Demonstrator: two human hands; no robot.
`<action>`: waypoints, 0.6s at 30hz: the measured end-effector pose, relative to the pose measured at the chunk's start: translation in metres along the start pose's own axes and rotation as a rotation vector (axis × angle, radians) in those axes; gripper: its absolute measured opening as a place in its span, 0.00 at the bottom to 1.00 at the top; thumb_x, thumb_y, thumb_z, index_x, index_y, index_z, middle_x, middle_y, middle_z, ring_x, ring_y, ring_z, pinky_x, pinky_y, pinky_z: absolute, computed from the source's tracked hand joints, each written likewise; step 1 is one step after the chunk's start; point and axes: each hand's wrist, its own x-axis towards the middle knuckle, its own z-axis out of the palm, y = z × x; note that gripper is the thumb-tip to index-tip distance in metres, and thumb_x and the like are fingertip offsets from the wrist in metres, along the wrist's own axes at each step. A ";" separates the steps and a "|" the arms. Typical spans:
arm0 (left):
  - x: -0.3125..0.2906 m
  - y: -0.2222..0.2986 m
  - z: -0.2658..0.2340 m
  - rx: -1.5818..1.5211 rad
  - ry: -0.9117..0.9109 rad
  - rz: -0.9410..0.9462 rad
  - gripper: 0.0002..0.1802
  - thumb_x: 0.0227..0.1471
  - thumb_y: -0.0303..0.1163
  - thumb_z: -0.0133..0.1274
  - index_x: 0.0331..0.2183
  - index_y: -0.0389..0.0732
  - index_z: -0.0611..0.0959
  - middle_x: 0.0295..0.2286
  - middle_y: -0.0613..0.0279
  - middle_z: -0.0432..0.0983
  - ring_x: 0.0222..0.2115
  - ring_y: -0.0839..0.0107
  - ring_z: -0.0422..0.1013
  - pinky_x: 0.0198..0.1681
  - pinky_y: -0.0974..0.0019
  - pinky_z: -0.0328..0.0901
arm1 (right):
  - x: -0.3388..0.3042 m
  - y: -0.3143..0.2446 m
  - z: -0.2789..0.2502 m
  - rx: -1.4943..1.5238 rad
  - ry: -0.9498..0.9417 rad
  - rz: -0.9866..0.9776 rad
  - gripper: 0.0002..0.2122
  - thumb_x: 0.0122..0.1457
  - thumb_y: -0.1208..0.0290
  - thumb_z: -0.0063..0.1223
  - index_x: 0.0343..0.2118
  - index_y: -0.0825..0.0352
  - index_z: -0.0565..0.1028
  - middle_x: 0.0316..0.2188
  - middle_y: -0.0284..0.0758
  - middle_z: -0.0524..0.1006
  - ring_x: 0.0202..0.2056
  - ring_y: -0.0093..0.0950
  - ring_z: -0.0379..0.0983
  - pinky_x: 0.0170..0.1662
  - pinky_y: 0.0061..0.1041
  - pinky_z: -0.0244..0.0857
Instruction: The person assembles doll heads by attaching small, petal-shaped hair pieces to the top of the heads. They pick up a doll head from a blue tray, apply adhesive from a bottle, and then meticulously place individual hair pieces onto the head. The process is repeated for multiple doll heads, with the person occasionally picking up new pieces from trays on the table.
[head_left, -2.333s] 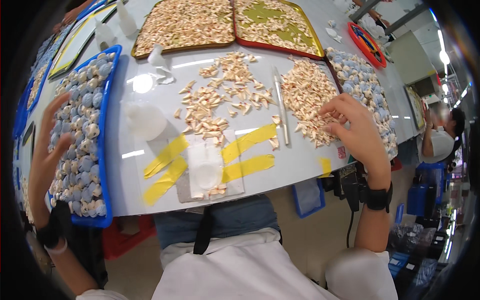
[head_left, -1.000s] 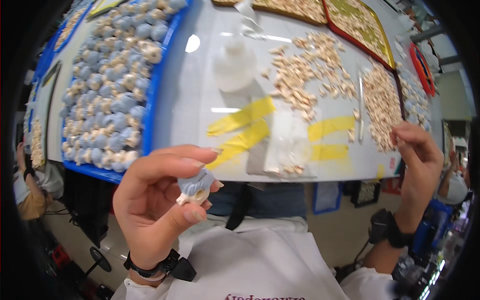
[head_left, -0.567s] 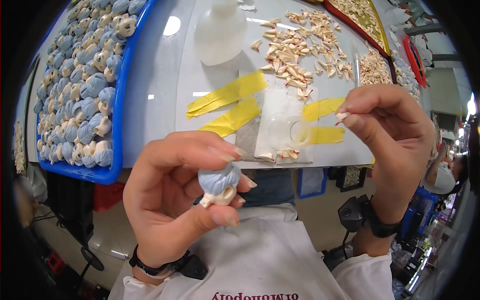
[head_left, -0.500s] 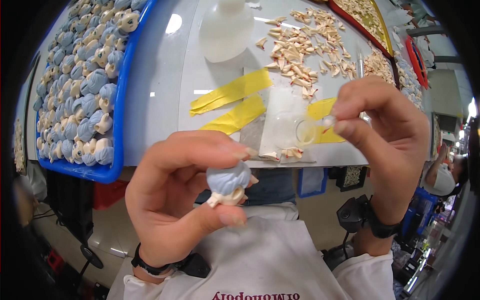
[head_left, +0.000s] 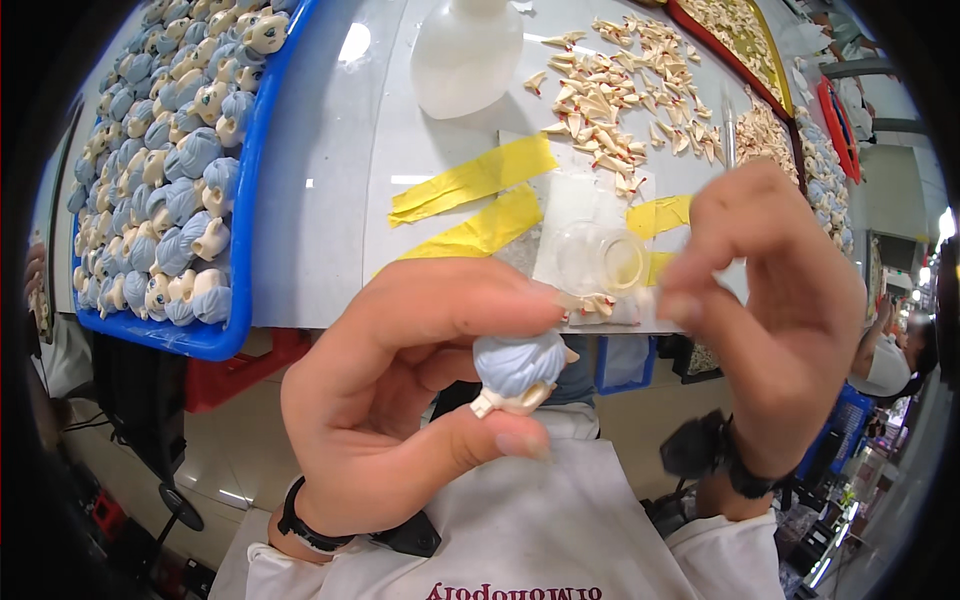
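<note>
Between the thumb and fingers of my left hand (head_left: 345, 390) is a small doll head (head_left: 518, 362) with pale blue moulded hair and a cream underside that has an opening. My right hand (head_left: 785, 290) is raised at the right, thumb and index finger drawn together and blurred; what they pinch, if anything, is hidden. Beyond the hands, a small clear round dish (head_left: 625, 262) stands on a white sheet (head_left: 570, 205) near the table edge. Several cream pointed pieces (head_left: 598, 304) with red ends lie just in front of it.
A blue tray (head_left: 240, 260) full of blue-haired doll heads stands at the left. Yellow tape strips (head_left: 475, 178) cross the white table beside a translucent bottle (head_left: 465, 60). A pile of pointed pieces (head_left: 600, 95) spreads behind, with a red-rimmed tray (head_left: 705, 30) at the far right.
My left hand has moved right with the doll head. My right hand has dipped slightly, and the small whitish piece between its fingers no longer shows. The view has shifted a little.
</note>
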 end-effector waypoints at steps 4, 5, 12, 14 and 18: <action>0.000 -0.001 0.008 -0.035 -0.005 0.022 0.28 0.36 0.37 0.64 0.37 0.35 0.71 0.35 0.51 0.68 0.31 0.66 0.69 0.34 0.69 0.65 | -0.028 -0.003 0.013 0.408 0.050 0.021 0.09 0.42 0.76 0.61 0.23 0.65 0.70 0.24 0.33 0.65 0.26 0.19 0.61 0.30 0.13 0.53; 0.000 0.000 0.009 -0.029 -0.011 0.017 0.27 0.36 0.36 0.64 0.37 0.34 0.71 0.34 0.50 0.68 0.32 0.65 0.69 0.36 0.68 0.64 | -0.026 -0.005 0.015 0.449 0.019 0.010 0.09 0.43 0.75 0.62 0.24 0.65 0.70 0.25 0.32 0.65 0.26 0.18 0.61 0.29 0.12 0.53; 0.002 -0.002 0.000 0.390 -0.235 0.327 0.22 0.37 0.31 0.62 0.35 0.33 0.74 0.33 0.47 0.70 0.33 0.64 0.69 0.37 0.68 0.64 | -0.033 0.000 0.026 0.300 0.078 -0.154 0.11 0.40 0.81 0.62 0.25 0.63 0.70 0.24 0.33 0.65 0.23 0.17 0.60 0.27 0.12 0.53; 0.001 0.001 0.003 0.479 -0.238 0.375 0.21 0.36 0.29 0.63 0.35 0.32 0.75 0.33 0.47 0.70 0.32 0.65 0.70 0.36 0.69 0.64 | -0.034 0.000 0.020 0.212 0.072 -0.203 0.12 0.39 0.82 0.61 0.25 0.63 0.70 0.23 0.32 0.65 0.23 0.18 0.60 0.26 0.13 0.53; -0.002 0.006 0.011 0.647 -0.192 0.445 0.21 0.34 0.27 0.63 0.35 0.32 0.76 0.31 0.47 0.71 0.30 0.66 0.71 0.34 0.72 0.65 | -0.034 0.002 0.021 0.096 0.108 -0.267 0.13 0.38 0.85 0.58 0.26 0.61 0.70 0.22 0.32 0.66 0.23 0.20 0.60 0.25 0.16 0.53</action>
